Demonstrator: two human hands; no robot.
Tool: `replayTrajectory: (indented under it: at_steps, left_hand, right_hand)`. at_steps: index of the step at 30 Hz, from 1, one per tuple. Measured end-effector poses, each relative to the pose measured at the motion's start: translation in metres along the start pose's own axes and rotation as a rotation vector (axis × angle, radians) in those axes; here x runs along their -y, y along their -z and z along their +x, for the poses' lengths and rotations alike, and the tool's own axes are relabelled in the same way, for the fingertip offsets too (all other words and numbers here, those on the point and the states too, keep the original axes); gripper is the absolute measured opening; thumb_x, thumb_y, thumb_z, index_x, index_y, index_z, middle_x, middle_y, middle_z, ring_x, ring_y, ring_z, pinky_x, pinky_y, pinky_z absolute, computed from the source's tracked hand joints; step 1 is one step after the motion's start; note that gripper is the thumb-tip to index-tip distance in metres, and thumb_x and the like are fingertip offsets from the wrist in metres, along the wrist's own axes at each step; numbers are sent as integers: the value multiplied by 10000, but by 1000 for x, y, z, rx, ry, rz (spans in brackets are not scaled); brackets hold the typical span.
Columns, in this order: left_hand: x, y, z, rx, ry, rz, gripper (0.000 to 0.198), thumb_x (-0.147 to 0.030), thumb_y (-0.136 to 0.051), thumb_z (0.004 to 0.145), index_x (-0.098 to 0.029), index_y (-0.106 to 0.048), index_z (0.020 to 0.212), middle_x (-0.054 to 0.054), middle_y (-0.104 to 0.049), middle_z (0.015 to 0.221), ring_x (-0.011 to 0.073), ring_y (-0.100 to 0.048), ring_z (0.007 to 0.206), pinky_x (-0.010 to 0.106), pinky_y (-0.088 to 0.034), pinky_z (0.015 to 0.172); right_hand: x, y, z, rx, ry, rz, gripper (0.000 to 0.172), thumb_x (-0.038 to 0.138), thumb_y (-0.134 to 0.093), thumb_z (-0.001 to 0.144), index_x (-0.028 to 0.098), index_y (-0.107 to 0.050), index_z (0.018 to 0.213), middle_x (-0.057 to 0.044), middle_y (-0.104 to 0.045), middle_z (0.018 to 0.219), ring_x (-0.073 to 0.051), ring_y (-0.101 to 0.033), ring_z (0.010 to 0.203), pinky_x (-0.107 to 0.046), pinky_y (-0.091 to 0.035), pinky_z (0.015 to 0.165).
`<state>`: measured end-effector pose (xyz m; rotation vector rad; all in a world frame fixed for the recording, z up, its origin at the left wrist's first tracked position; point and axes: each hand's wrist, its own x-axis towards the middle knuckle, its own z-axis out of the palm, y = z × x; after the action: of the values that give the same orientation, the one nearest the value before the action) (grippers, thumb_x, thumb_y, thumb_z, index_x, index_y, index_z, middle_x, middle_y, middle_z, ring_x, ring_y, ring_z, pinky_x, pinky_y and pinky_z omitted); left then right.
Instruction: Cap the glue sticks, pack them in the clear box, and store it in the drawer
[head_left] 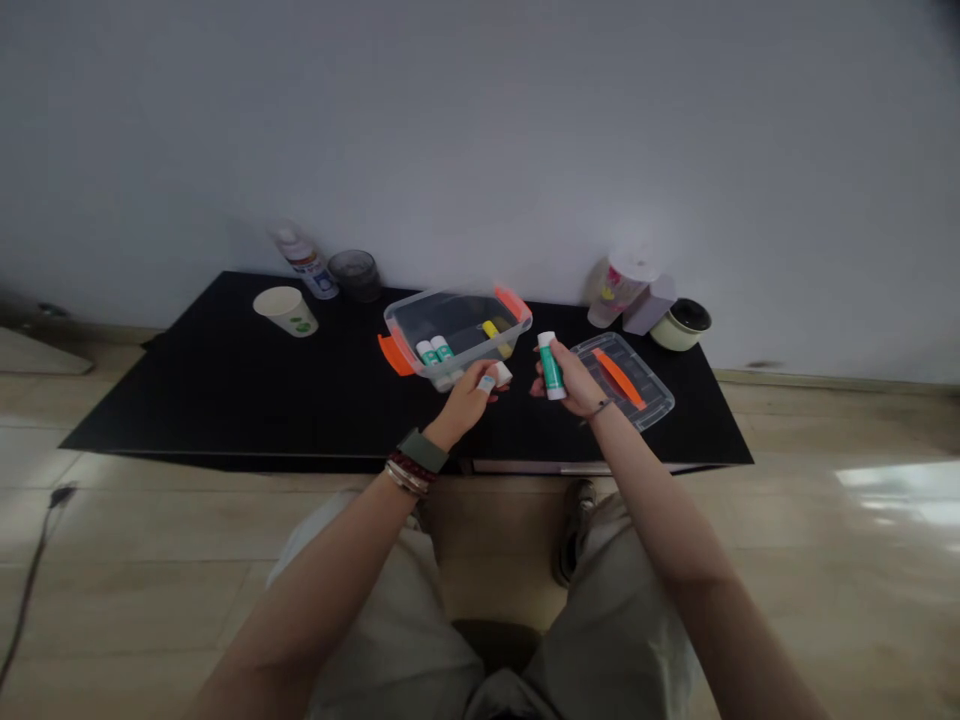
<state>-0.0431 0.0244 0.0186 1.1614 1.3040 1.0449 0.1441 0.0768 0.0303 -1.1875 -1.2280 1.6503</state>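
Observation:
In front of the clear box, my left hand (pixel 466 402) is closed on a small white object (pixel 503 374), perhaps a cap; its exact kind does not show. My right hand (pixel 575 382) grips a green-and-white glue stick (pixel 551 368), held nearly upright between the box and its lid. The two hands are apart. Just beyond my left hand stands the open plastic box (pixel 463 356) with orange latches. Inside it lie two more green-and-white glue sticks (pixel 435 350) and a yellow item (pixel 491 329). The clear lid (pixel 657 393) with an orange handle lies flat beside my right hand.
On the black table (pixel 225 400) stand a paper cup (pixel 285 311), a spray can (pixel 307 264) and a dark glass (pixel 355 274) at left. A patterned plastic cup (pixel 616 290), a pale box (pixel 649 304) and a lidded pot (pixel 680 326) stand back right. Behind is the wall (pixel 480 140).

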Motion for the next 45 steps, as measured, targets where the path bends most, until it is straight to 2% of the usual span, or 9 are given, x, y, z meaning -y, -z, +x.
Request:
replayTrajectory:
  at_steps: [6, 10, 16, 24, 28, 31, 34, 37, 45]
  left_hand:
    - [-3, 0, 0, -49, -9, -51, 263, -373, -442, 956, -185, -557, 1100, 78, -687, 1090, 192, -668, 990, 337, -562, 813]
    - [-5, 0, -2, -51, 12, -112, 263, -375, -441, 957, -182, -563, 1086, 84, -679, 1086, 208, -664, 1004, 365, -568, 838]
    - [-4, -1, -4, -52, -15, -113, 289, -377, -448, 956, -184, -570, 1133, 87, -664, 1104, 219, -650, 1022, 387, -578, 860]
    - [-4, 0, -4, 19, -166, 0, 374, -370, -481, 934, -178, -565, 1244, 119, -615, 1288, 256, -603, 1157, 410, -552, 919]
    - [-2, 0, -3, 38, -210, 54, 370, -352, -510, 919, -164, -555, 1235, 126, -637, 1231, 236, -617, 1139, 399, -510, 980]
    - [-1, 2, -4, 81, -187, 76, 348, -366, -555, 895, -164, -571, 1178, 102, -677, 1115, 223, -642, 1072, 395, -496, 985]
    - [-3, 3, -6, 83, -134, 132, 293, -442, -553, 894, -178, -618, 1005, 67, -701, 1009, 221, -642, 1013, 388, -509, 947]
    - [-6, 2, -6, 65, -75, 50, 412, -546, -470, 921, -168, -629, 883, 85, -716, 1002, 229, -644, 982, 392, -528, 905]
    - [-21, -8, -14, 132, 57, -319, 584, -655, -372, 937, -144, -647, 994, 146, -738, 1060, 265, -683, 1031, 427, -546, 900]
  right_hand:
    - [5, -13, -34, 202, -54, -155, 446, 649, -554, 865, 224, -478, 977, 98, -499, 612, -62, -463, 348, -182, -369, 329]
    - [2, -17, -37, 225, 12, -341, 415, 518, -734, 764, 201, -506, 905, 107, -486, 547, -65, -472, 356, -171, -326, 334]
    - [-3, -24, -38, 224, 85, -619, 251, 418, -672, 827, 191, -568, 860, 91, -491, 434, -91, -488, 360, -192, -360, 414]
    - [-2, -30, -39, -4, 241, -1095, 249, 437, -663, 842, 203, -593, 796, -30, -677, 741, -180, -653, 669, -245, -385, 585]
    - [-1, -30, -40, -50, 193, -1254, 295, 502, -623, 871, 207, -629, 863, -68, -704, 807, -221, -671, 744, -262, -377, 603]
    - [0, -30, -44, -55, 155, -1348, 324, 531, -590, 889, 213, -640, 924, -85, -720, 863, -243, -684, 784, -268, -372, 603]
    - [0, -31, -48, -46, 157, -1452, 328, 524, -551, 910, 219, -636, 996, -97, -728, 905, -252, -690, 803, -270, -361, 594]
    - [0, -35, -53, -2, 214, -1518, 299, 470, -530, 924, 222, -625, 1061, -103, -733, 940, -248, -691, 813, -275, -360, 593]
    - [3, -54, -64, 123, 314, -1554, 257, 348, -518, 925, 188, -615, 1101, -131, -731, 1020, -264, -691, 889, -298, -406, 631]
